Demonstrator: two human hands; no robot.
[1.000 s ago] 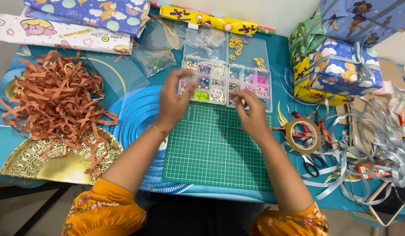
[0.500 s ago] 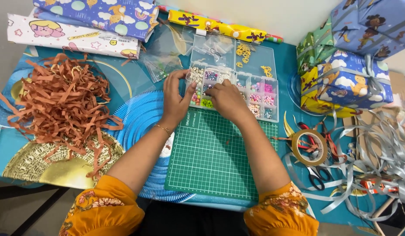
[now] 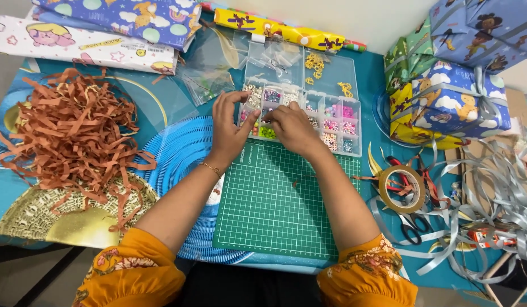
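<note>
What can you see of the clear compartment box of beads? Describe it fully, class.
The bead box is clear plastic, lying flat with its lid open towards the far edge of the table, just beyond the green cutting mat. Small square compartments hold pink, green, yellow and mixed beads. The left hand and right hand both rest on its near-left compartments, fingers among the beads.
</note>
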